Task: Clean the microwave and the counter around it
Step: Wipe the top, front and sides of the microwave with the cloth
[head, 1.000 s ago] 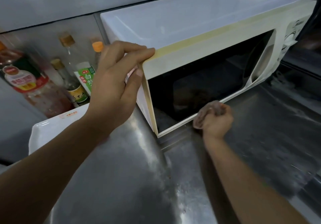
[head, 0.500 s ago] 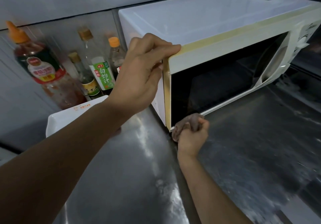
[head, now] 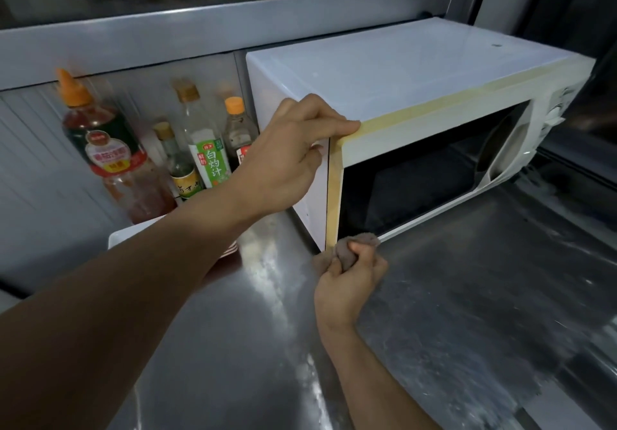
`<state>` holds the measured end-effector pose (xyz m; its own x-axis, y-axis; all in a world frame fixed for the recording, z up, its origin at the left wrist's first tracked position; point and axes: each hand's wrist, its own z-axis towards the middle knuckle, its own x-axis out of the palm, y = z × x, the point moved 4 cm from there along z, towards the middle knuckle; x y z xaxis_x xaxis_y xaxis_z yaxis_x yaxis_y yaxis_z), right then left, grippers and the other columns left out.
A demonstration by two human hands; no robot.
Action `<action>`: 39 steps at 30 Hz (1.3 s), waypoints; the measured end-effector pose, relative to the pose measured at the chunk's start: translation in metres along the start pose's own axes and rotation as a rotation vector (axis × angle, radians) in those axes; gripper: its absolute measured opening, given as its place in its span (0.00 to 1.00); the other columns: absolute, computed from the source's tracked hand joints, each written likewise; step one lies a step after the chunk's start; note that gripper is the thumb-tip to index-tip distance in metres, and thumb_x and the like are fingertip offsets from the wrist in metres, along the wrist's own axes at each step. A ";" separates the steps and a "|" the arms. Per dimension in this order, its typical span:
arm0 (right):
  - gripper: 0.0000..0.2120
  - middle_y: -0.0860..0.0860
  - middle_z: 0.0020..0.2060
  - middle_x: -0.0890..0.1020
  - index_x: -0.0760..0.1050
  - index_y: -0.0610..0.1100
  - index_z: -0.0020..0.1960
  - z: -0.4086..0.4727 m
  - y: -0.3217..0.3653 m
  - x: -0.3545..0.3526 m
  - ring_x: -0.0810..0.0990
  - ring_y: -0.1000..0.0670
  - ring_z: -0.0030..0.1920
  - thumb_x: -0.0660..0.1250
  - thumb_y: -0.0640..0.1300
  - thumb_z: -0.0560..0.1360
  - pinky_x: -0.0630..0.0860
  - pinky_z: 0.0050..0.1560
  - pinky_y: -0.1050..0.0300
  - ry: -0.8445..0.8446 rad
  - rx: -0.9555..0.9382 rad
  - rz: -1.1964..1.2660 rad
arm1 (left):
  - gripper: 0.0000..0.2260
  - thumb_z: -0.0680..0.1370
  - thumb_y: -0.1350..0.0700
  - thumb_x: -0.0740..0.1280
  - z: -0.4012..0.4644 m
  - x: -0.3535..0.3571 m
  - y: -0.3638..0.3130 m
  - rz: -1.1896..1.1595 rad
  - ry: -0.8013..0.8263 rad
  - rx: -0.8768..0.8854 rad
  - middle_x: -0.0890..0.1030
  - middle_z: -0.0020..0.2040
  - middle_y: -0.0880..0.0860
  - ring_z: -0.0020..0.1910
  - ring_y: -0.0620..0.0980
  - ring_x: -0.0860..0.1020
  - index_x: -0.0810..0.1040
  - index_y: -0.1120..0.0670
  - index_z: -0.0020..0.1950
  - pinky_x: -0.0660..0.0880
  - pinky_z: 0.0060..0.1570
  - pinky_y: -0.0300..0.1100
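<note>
Reading the labels first, the tall clear bottle with the green panel carried the characters 白灼汁, while the red label on the big orange-capped sauce bottle was too blurred to make out. A small dark bottle with a yellow label and an orange-topped bottle stood beside them against the ribbed metal wall. The microwave, a smooth white box with a yellowed front frame and dark glass door, sat on the scuffed, streaky stainless steel table, just right of the bottles. The left hand gripped its upper front left corner, fingers curled over the top edge. The right hand was fisted round a crumpled brownish cloth, held at the microwave's lower front left corner. A white rectangular tray lay under the left forearm.
</note>
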<state>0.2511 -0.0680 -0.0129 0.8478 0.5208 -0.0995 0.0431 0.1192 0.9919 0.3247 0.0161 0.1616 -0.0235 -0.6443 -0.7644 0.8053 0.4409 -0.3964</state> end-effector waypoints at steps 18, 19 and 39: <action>0.08 0.44 0.50 0.68 0.71 0.38 0.43 0.014 0.098 0.010 0.73 0.47 0.50 0.68 0.34 0.65 0.74 0.55 0.58 -0.127 -0.605 0.061 | 0.26 0.67 0.77 0.58 0.003 -0.011 0.005 -0.050 0.039 -0.023 0.78 0.61 0.53 0.63 0.52 0.73 0.78 0.59 0.61 0.65 0.63 0.34; 0.09 0.42 0.49 0.69 0.71 0.37 0.41 0.013 0.086 0.012 0.74 0.45 0.50 0.69 0.32 0.65 0.75 0.56 0.52 -0.122 -0.590 0.044 | 0.27 0.67 0.76 0.58 0.001 -0.010 0.005 -0.049 0.037 -0.021 0.77 0.62 0.53 0.63 0.52 0.72 0.77 0.59 0.61 0.64 0.63 0.33; 0.17 0.40 0.45 0.69 0.67 0.39 0.38 0.020 -0.033 0.011 0.67 0.48 0.46 0.72 0.27 0.58 0.64 0.44 0.66 0.182 -0.559 -0.444 | 0.28 0.65 0.71 0.56 -0.013 0.000 0.001 -0.123 -0.046 -0.121 0.75 0.64 0.50 0.66 0.47 0.69 0.75 0.56 0.63 0.63 0.66 0.34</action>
<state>0.2701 -0.0833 -0.0454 0.7098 0.4500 -0.5420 0.0448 0.7390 0.6722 0.3179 0.0250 0.1546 -0.0881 -0.7250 -0.6831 0.7206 0.4270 -0.5462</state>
